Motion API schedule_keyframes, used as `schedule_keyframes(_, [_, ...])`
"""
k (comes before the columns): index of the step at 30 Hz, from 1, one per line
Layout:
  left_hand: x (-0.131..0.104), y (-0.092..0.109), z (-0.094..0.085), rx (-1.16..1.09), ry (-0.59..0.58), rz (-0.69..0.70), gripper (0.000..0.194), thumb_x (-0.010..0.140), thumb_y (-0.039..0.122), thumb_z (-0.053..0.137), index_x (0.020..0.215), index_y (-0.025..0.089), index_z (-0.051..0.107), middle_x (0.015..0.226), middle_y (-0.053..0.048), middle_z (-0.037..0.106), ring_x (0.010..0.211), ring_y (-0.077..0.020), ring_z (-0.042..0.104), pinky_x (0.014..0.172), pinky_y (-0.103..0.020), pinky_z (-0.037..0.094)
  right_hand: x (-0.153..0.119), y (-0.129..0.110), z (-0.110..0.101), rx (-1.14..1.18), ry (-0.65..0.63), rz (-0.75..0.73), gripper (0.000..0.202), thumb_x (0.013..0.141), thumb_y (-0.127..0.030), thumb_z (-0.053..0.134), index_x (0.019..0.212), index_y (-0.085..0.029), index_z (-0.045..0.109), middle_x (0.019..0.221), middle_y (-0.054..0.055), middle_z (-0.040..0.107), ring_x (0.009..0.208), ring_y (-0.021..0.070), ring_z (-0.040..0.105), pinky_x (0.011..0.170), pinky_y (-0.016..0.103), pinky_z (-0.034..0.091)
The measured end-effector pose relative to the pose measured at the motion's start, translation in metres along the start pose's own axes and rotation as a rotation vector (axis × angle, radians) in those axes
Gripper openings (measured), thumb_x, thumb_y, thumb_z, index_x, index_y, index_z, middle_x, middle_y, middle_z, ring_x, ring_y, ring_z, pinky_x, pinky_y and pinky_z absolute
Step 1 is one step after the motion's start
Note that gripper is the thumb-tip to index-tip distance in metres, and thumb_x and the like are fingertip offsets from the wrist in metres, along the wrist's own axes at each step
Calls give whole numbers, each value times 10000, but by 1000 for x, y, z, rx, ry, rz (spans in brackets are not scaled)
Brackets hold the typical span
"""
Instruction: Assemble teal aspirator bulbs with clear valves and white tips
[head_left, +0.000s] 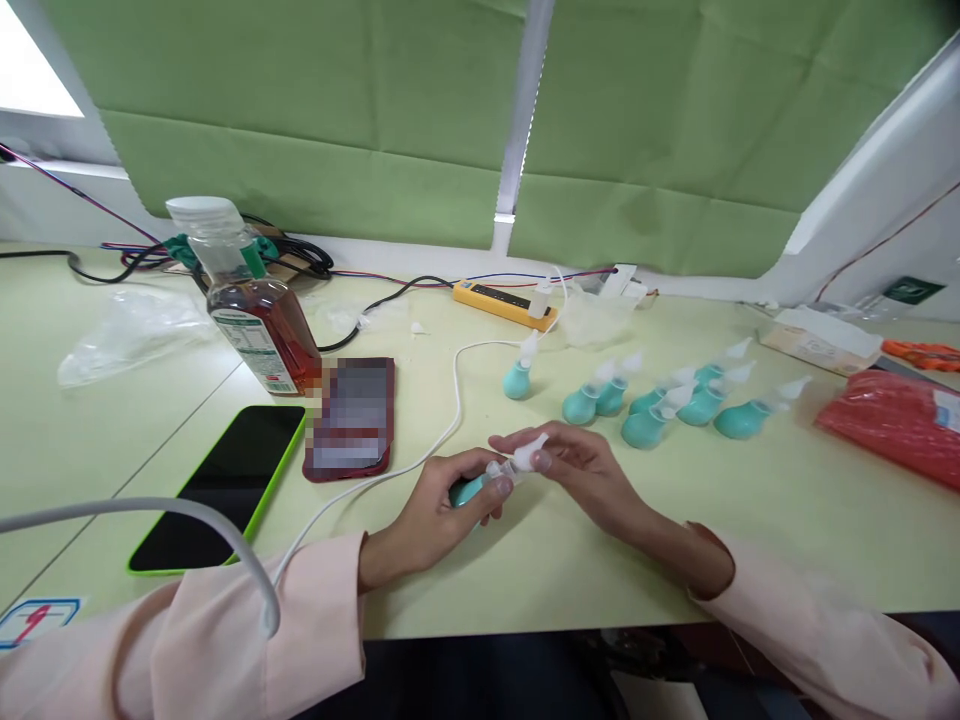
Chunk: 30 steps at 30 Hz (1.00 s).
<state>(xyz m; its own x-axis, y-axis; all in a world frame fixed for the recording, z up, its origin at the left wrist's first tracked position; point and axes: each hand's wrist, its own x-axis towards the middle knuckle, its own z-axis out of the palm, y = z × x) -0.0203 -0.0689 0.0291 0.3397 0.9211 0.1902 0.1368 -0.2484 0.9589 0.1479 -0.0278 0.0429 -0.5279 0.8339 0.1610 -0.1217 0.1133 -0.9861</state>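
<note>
My left hand [442,505] is closed round a teal squeeze bulb [466,491] with a clear collar at its top. Between the fingertips of my right hand [589,475] is a white pointed nozzle tip [531,452], tilted up and right. The tip sits right at the clear collar; whether the two are joined I cannot tell. Beyond my hands stand several teal bulbs with white tips, among them a lone bulb [517,380] behind my fingers and a nearer bulb [643,427] in the group at the right.
Left of my hands lie a phone with a green edge [225,480] and a red-cased phone [351,415], beside a bottle of amber drink [259,320]. A white cable [457,390] runs from the yellow power strip [502,303] past my left wrist. A red plastic package [892,425] lies far right.
</note>
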Motion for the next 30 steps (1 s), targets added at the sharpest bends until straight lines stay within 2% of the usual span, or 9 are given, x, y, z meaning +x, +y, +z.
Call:
schedule_keyframes(3, [1,0,1,-34,-7,-10,204,795,298,458,811,112,542,611,-5,511,556,-96,460,564,-227,380,-2,7,4,83,-76,36,135,758,-242,552,866,-217,628,1061,43,598,1036,199,514,875,358,410])
schedule_keyframes(9, [3,-5,4,-212,11,-84,243,756,311,524,905,122,558,530,39,457,464,-69,431,477,-200,346,-4,22,8,150,-29,61,142,759,-245,553,879,-233,629,1112,38,566,1111,200,446,927,380,355])
schedule_keyframes(14, [6,-6,2,-337,-76,-208,376,771,372,487,1065,140,512,459,45,460,386,-77,436,414,-201,319,-4,21,11,156,-76,43,148,768,-292,532,874,-249,626,1250,23,438,1098,212,451,916,402,358])
schedule_keyframes(20, [7,1,-3,-469,-197,-217,276,767,352,498,931,132,527,492,36,467,413,-76,460,432,-201,348,-4,21,13,119,-138,1,194,758,-340,528,830,-210,654,1198,43,479,1120,213,417,936,386,335])
schedule_keyframes(22, [7,2,-3,-543,-211,-201,228,768,321,502,918,149,507,510,37,470,424,-81,472,434,-201,361,-5,22,15,149,-155,32,222,761,-363,516,824,-200,654,1142,49,522,1109,216,428,953,403,309])
schedule_keyframes(26, [8,-3,-2,-669,-233,-248,205,768,297,488,929,173,467,506,39,480,414,-97,481,420,-207,362,-4,24,15,225,-177,108,311,767,-420,476,782,-164,653,1004,76,587,1046,238,480,898,437,358])
schedule_keyframes(28, [7,-5,-3,-673,-245,-261,213,769,309,476,922,161,477,490,34,481,408,-98,469,425,-216,362,-3,24,13,218,-152,81,287,770,-393,488,766,-161,656,1058,80,556,1052,230,472,905,421,352])
schedule_keyframes(30, [7,-6,-3,-587,-245,-241,195,749,299,512,852,134,518,478,26,483,419,-92,457,444,-217,357,-1,23,10,206,-140,54,227,764,-351,516,772,-175,659,1114,74,519,1066,217,455,912,404,346])
